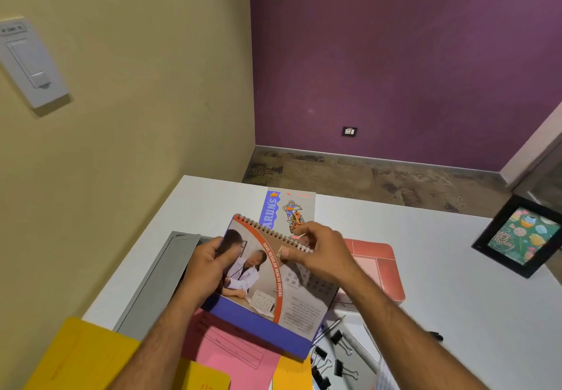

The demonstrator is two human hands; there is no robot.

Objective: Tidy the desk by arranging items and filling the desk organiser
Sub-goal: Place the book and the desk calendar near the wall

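- My left grip [209, 263] clamps the spiral desk calendar [267, 283] at its nine o'clock edge.
- My right grip [316, 252] pinches its top binding at one o'clock.
- Calendar is lifted above the table [441, 283], over a pink folder [231, 350].
- Binder clips [331, 359] lie at five o'clock.

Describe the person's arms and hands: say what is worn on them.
Both forearms are bare with visible hair; no sleeve reaches into view. The left hand and right hand wear no gloves, and no rings, watch or bracelet show on the visible parts.
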